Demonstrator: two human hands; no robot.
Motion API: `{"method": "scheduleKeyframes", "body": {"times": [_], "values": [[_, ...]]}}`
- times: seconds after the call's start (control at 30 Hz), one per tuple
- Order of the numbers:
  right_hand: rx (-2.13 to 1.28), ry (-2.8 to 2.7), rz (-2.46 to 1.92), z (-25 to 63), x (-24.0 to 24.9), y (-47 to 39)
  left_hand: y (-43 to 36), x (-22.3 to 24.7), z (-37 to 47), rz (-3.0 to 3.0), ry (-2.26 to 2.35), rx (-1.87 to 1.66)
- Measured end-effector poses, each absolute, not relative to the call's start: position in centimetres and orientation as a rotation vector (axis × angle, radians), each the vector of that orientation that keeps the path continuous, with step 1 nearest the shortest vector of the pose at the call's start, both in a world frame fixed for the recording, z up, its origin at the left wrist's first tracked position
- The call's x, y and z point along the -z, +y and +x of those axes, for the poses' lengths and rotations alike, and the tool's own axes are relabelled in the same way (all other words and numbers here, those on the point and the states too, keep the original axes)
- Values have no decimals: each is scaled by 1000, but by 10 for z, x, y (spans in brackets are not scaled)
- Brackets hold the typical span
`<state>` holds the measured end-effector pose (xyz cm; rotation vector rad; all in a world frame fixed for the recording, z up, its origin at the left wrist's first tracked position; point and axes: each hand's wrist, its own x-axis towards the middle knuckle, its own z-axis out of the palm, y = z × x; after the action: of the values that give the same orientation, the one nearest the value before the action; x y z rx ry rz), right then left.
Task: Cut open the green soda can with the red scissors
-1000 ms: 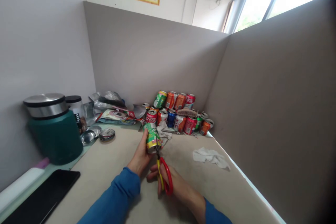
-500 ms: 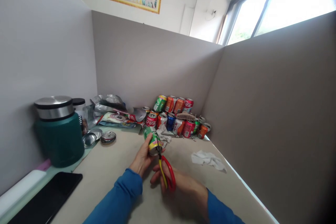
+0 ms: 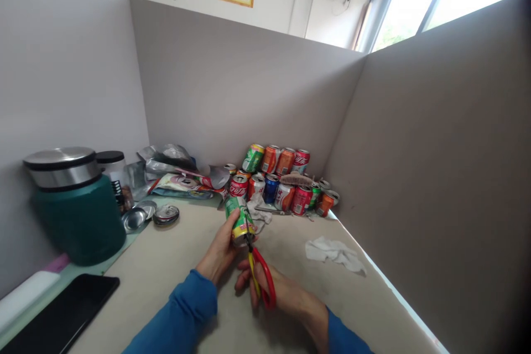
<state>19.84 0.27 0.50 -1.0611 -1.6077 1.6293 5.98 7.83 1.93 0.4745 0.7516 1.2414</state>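
Green can (image 3: 241,229) up off the table (image 3: 186,271), near mid-view, tilted w/ near end toward the wearer. Held in L hand (image 3: 221,247), curled part-shut round the side, far from fully clenched. R hand (image 3: 286,292) loosely closed on red & yellow scissors (image 3: 270,286), some fingers slightly spread near the handles. Blades (image 3: 248,239) right at the can's near end; depth inside, if any, can't tell.

Prob. v. light, thin metal: springy under light pressure, easy to dent, stiffer near the rims. Slick paint, so likely to twist if gripped too lightly. Best held round the full side wall, approx. mid-length, clear of the blades & any raw edge, prob. sharp. Scissors prob. stiff & a bit heavier; best taken by the handle loops.

As for containers: two rough rows of cans (image 3: 286,161) by the back panel (image 3: 232,88), contents can't tell. Teal jar (image 3: 83,224) at L, steel lid on, contents hidden. Just behind, clear bottle (image 3: 118,178) w/ black cap, something brownish low down, poss. contents. Silver bag (image 3: 164,159) & printed packet (image 3: 178,183) lying crumpled nearby, full or not can't tell. Also metal discs (image 3: 135,220) beside the jar, white cloth (image 3: 335,251) at R.
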Motion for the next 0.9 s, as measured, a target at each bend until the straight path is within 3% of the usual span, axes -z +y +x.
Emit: {"method": "scheduleKeyframes", "body": {"times": [0.4,0.7,0.9], "values": [[-1567,-1408,-1248,180,7,7,84,-13,44,745,657,-1553],[-1557,-1379,-1073,179,12,0,77,-19,60,494,685,-1221],[-1699,-1404,-1035,188,9,3,76,-23,63,444,707,-1240]]}}
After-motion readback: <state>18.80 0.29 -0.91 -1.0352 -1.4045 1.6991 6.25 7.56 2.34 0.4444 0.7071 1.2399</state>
